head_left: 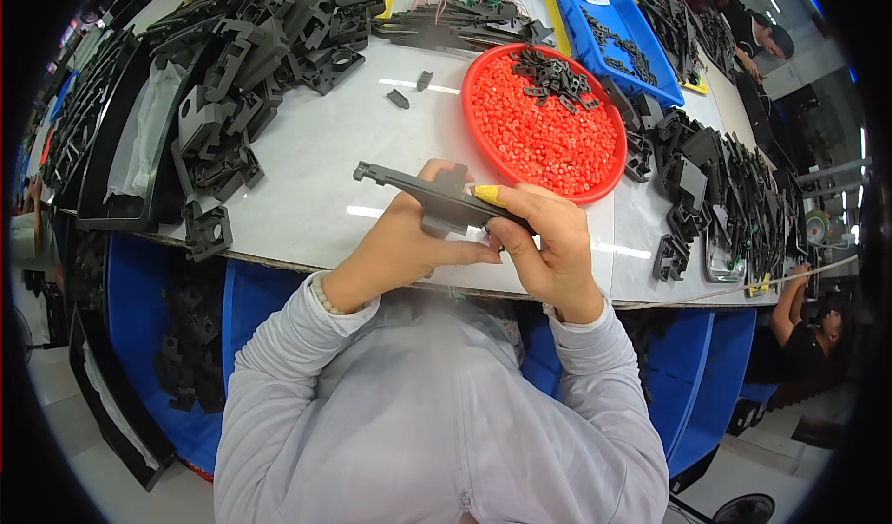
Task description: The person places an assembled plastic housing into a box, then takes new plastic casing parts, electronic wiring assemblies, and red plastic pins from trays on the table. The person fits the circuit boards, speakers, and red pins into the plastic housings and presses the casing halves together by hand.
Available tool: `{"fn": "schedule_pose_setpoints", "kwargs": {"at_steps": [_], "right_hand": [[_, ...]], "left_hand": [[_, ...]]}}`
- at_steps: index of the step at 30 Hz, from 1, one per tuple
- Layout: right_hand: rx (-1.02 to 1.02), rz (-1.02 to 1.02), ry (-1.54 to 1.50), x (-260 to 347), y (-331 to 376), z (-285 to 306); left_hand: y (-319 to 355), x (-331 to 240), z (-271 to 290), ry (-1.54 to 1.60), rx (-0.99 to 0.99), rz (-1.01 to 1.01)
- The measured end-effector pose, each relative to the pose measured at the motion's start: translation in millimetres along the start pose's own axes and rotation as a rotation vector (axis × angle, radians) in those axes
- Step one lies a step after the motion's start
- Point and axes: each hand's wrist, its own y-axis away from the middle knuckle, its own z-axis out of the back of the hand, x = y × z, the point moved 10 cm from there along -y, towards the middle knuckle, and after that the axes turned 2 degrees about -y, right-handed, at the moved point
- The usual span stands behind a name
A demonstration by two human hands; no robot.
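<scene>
Between my two hands, above the near edge of the white table [297, 143], is a long dark grey plastic part [409, 182] with a notched end pointing left. My left hand [395, 245] grips it from below and behind, the thumb stretched along its underside. At the part's right end, my right hand [548, 245] pinches with thumb and fingers. A yellow wrap [487, 194] covers one of its fingertips. Whatever small piece may sit between those fingertips is hidden. Just beyond stands a round red tray [621, 166] of small red pieces [539, 134], with small black clips [557, 80] heaped on top.
Grey molded brackets [279, 41] pile up at the left; more dark parts [688, 180] lie at the right. Two small grey pieces [398, 99] rest mid-table. Behind are a blue bin [641, 36] and a yellow-edged tray [557, 22] with wires. Co-workers [808, 334] are at the far right.
</scene>
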Motion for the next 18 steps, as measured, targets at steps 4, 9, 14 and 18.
{"fn": "schedule_pose_setpoints", "kwargs": {"at_steps": [4,9,14,18], "right_hand": [[-0.005,-0.015,0.037,-1.9,-1.8,1.9],[0.115,0.007,0.025,-7.9,-4.7,-2.9],[0.189,-0.110,-0.456,-33.6,-3.7,17.0],[-0.127,-0.396,-0.068,-124.1,-6.5,84.3]], "left_hand": [[-2.0,-3.0,-3.6,0.075,0.010,0.028],[-5.0,7.1,-1.1,0.018,-0.026,-0.006],[-3.6,2.0,8.6,0.051,-0.042,-0.018],[-0.7,-4.7,25.9,0.236,-0.101,-0.076]]}}
